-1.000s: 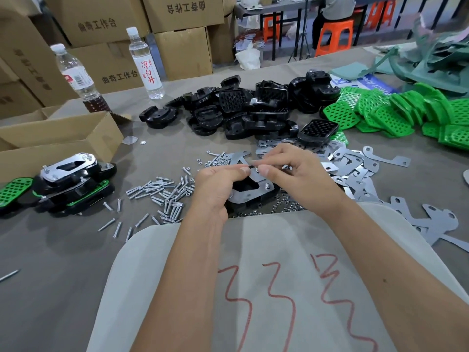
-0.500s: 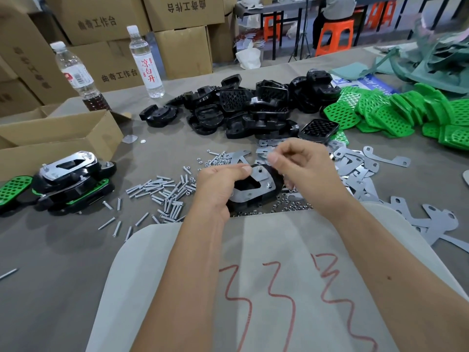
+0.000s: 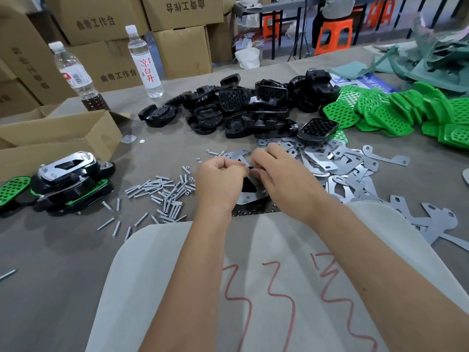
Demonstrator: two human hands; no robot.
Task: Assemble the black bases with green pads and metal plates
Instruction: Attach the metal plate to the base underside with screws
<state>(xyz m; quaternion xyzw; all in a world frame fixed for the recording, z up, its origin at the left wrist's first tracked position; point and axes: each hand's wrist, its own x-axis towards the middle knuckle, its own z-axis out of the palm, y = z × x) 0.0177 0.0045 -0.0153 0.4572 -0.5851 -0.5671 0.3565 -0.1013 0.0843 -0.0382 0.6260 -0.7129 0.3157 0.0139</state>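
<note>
Hands meet over a black base (image 3: 247,185) topped with a shiny, flat metal plate (image 3: 250,198), mid-worktop (image 3: 63,262). Left hand (image 3: 219,180) curled, right hand (image 3: 278,176) curled too; both grips pinch something tiny, unclear what. Perforated green pads (image 3: 396,115) lie far right.

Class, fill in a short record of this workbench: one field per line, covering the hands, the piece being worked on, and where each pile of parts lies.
left hand: curled on the piece in progress
right hand: fingertips meet the left hand's, over the same piece
piece in progress: metal plate on black base
screws: left of hands
black bases: behind hands
green pads: far right
loose plates: right of hands
finished pieces: far left
</note>
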